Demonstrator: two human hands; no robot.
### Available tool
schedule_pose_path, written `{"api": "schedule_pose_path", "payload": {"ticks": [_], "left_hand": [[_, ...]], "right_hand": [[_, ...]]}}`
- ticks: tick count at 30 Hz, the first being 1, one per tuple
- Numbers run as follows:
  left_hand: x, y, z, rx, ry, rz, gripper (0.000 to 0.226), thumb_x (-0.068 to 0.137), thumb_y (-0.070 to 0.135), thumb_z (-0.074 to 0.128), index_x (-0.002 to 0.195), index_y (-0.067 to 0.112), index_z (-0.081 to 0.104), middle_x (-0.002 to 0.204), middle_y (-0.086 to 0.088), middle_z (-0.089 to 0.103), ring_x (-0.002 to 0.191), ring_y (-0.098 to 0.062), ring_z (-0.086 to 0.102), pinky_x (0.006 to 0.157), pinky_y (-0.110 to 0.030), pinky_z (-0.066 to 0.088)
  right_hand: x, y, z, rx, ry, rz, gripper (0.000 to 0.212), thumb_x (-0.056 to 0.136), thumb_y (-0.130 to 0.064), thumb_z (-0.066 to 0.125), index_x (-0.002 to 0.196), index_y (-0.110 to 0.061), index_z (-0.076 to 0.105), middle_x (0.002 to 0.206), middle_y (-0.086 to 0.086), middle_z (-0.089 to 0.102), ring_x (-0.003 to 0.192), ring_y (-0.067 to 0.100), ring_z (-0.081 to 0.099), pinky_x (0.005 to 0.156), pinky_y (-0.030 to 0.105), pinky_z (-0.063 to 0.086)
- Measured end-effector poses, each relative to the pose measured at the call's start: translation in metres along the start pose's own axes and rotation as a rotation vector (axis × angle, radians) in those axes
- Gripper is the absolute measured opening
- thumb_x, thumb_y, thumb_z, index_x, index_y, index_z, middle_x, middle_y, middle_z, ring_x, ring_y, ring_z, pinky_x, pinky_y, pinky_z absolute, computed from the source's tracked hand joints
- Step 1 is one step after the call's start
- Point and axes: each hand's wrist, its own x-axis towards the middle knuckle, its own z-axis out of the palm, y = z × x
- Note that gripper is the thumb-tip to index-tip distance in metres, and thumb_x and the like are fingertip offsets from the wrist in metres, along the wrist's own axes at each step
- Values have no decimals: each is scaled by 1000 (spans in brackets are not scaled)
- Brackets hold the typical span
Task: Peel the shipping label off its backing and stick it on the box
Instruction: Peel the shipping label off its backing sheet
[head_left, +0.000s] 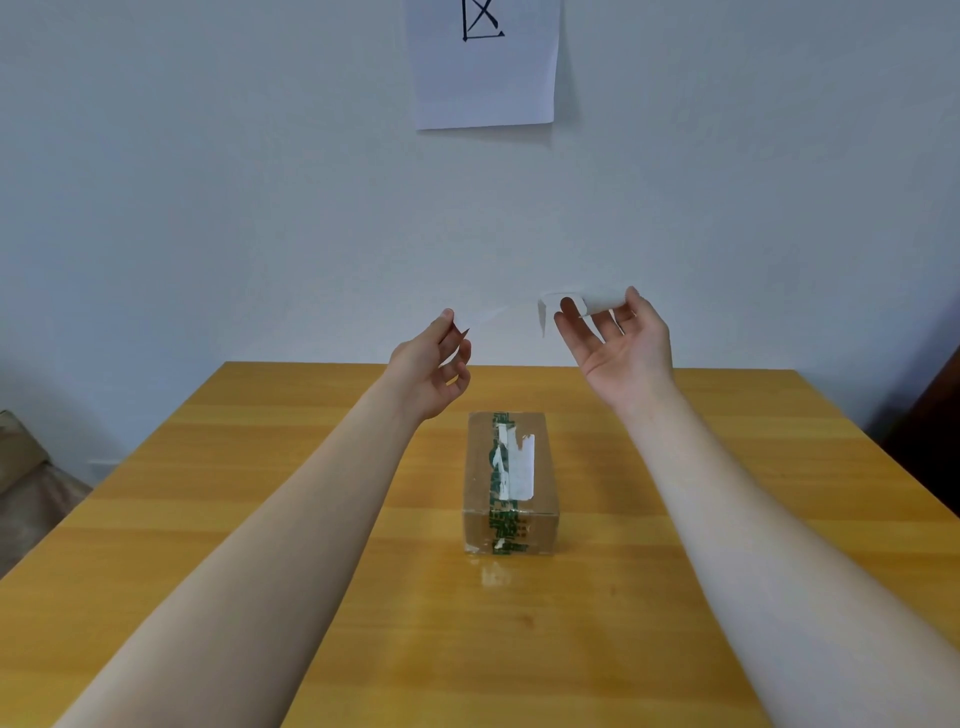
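Head view: above the box on the surface, a thin strip is pinched by the left hand at 10 o'clock and a curled sheet, likely the label, gripped by the right hand at 1 o'clock, held apart so nothing re-sticks, probably.

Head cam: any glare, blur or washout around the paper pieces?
Head view: glare patch on the table in front of the box; thin white strip pinched by the left hand is smeared and nearly lost against the pale wall; curled white sheet in the right hand reads sharper.
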Motion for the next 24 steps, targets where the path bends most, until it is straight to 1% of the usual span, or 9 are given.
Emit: {"api": "schedule_pose_path", "payload": {"ticks": [3,6,8,10,13,16,19,21,24], "left_hand": [[0,0,-1,-14,10,-6,22,95,32,78,103,14,68,77,5,77,72,-13,68,58,-25,47],[1,-1,-1,-16,12,-9,25,96,32,77,107,12,67,67,6,73,72,-13,68,58,-25,46],[2,-1,-2,-20,13,-8,25,96,32,77,107,12,67,67,5,73,73,-13,67,59,-25,46],[2,-1,-3,-22,16,-7,25,96,32,77,107,12,67,68,5,73,73,-13,67,59,-25,46],[3,-1,-5,-25,26,-7,26,96,32,77,110,11,67,66,5,72,70,-12,68,58,-24,46],[4,-1,-6,-28,27,-11,31,96,33,77,116,11,67,66,6,73,68,-12,68,55,-24,47],[4,-1,-6,-33,32,-12,37,96,33,77,125,11,70,71,5,75,65,-12,69,53,-24,48],[4,-1,-6,-35,38,-6,44,96,33,77,132,9,69,74,5,77,65,-11,70,52,-24,49],[4,0,-8,-41,39,-2,46,97,33,76,135,9,67,76,5,77,65,-11,70,52,-24,49]], "right_hand": [[1,0,0,-23,8,-18,19,104,-24,65,105,-5,62,104,16,79,102,43,75,78,52,66],[0,-1,0,-33,18,-25,21,105,-26,64,108,-5,63,99,15,81,105,42,74,78,51,66],[0,-1,0,-33,28,-26,20,104,-25,65,108,-5,63,96,15,81,102,41,75,77,51,66],[-1,-1,-1,-29,39,-33,20,104,-24,65,110,-5,63,100,15,80,100,41,75,76,51,66],[1,-1,-3,-33,54,-49,21,105,-25,62,115,-7,61,115,14,75,98,39,77,73,48,66],[2,0,-4,-15,50,-57,25,106,-26,59,121,-6,61,121,15,74,96,39,78,75,50,66],[3,1,-4,1,43,-58,29,107,-26,56,127,-6,59,126,16,72,104,42,76,80,54,65],[3,0,-4,8,44,-61,31,108,-26,55,131,-6,59,130,16,71,108,42,74,81,55,65],[3,0,-5,9,50,-71,32,108,-27,55,132,-6,59,130,16,71,109,42,74,80,54,65]]}}
